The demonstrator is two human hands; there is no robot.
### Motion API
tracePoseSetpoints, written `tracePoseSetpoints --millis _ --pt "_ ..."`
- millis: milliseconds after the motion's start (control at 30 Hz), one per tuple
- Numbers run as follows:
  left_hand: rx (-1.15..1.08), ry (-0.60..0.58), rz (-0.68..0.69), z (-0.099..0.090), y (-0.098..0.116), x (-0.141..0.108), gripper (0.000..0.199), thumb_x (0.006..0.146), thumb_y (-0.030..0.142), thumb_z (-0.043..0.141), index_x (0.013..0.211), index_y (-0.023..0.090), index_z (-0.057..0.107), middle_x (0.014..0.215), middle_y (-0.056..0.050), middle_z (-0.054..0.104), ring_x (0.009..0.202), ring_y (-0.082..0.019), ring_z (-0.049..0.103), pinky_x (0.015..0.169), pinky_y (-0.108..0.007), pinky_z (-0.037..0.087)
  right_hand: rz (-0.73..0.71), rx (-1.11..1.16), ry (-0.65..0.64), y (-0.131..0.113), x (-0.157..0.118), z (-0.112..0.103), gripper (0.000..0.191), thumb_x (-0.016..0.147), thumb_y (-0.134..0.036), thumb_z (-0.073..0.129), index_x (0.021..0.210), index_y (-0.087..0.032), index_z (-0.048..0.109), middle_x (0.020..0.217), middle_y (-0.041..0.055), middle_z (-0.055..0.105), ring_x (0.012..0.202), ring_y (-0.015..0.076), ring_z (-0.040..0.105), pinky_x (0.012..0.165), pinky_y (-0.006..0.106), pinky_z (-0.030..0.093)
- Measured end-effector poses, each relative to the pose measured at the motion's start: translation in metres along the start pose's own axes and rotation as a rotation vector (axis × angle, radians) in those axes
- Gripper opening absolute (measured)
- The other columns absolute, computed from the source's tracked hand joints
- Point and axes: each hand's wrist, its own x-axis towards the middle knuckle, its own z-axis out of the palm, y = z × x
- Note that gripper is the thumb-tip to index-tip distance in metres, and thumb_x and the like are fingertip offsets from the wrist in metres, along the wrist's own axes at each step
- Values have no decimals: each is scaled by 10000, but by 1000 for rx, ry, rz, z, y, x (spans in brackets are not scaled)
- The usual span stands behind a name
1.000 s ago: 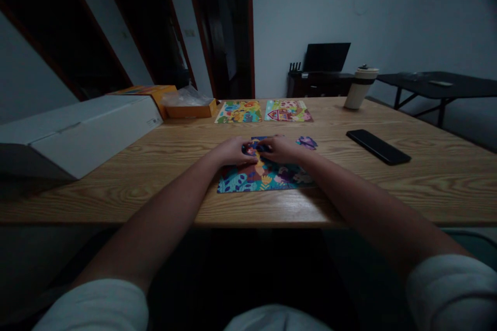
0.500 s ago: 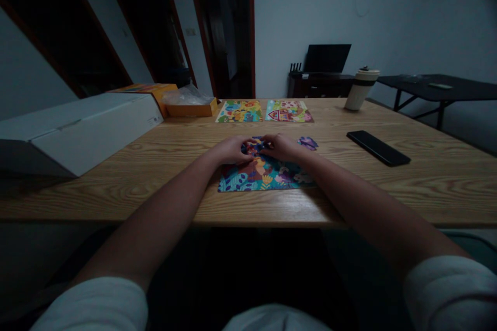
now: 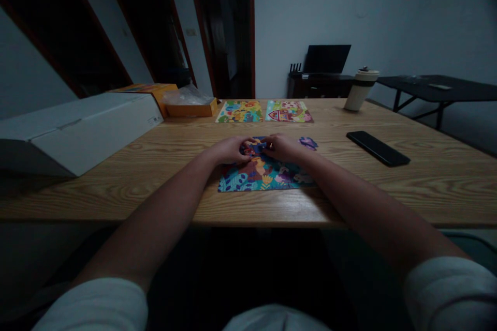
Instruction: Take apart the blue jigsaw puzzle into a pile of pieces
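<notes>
A colourful sea-themed jigsaw puzzle (image 3: pixel 267 178) lies on the wooden table in front of me, blue, teal and orange. My left hand (image 3: pixel 232 150) rests at its upper left part, thumb and fingers apart in a C shape around a reddish and dark patch of the picture. My right hand (image 3: pixel 280 147) is at the upper middle, thumb and forefinger closed on a small dark blue puzzle piece (image 3: pixel 264 146). Both hands hide parts of the puzzle's upper edge. Right of that hand lies a small group of loose purple puzzle pieces (image 3: pixel 308 143).
Two assembled puzzles, a yellow-green one (image 3: pixel 240 112) and a pink-green one (image 3: pixel 289 111), lie farther back. At left stand a long white box (image 3: pixel 97 129) and an orange box (image 3: pixel 192 109) with clear plastic. A black phone (image 3: pixel 377 148) and a cup (image 3: pixel 361 90) are at right.
My right fingers have shifted slightly, and more of the blue area between the hands shows. The left hand stays nearly in place.
</notes>
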Motion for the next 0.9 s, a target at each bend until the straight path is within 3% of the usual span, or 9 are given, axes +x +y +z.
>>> tracePoseSetpoints --millis 200,400,533,667,767,900 --pt "-188 107 -97 -3 -6 0 702 629 294 821 1252 222 505 934 -45 662 785 -194 648 660 -290 486 15 16 0 -1 -2 -1 273 897 -331 579 1094 -188 704 889 74 732 711 170 614 621 273 380" --pt "-506 289 -195 0 -6 8 513 763 338 749 1180 235 469 901 -38 657 747 -171 636 582 -250 447 12 185 -6 -2 -4 3 467 858 -365 631 1298 -211 602 883 50 727 698 158 621 609 275 417" --pt "-511 307 -224 4 -8 13 414 814 349 705 1151 236 492 892 -44 669 739 -176 633 548 -240 426 6 204 9 1 -5 5 587 846 -367 635 1400 -209 521 915 55 718 740 175 634 648 294 452" --pt "-431 339 -239 1 -6 12 368 800 318 717 1091 204 523 885 -48 662 742 -179 627 576 -260 447 -40 124 61 6 -5 5 566 836 -426 661 1346 -192 588 1157 131 673 989 238 633 831 337 482" --pt "-415 320 -189 0 -7 12 312 774 276 731 1000 177 539 875 -50 657 750 -172 626 627 -279 470 -151 74 64 4 -5 5 481 881 -413 622 1321 -220 617 1295 126 626 1136 260 581 958 379 435" --pt "-419 294 -123 1 -8 13 307 761 290 730 974 170 545 871 -48 654 757 -169 622 675 -301 480 -152 30 21 -5 -3 6 380 951 -382 527 1284 -245 650 1070 97 719 930 221 633 838 340 449"
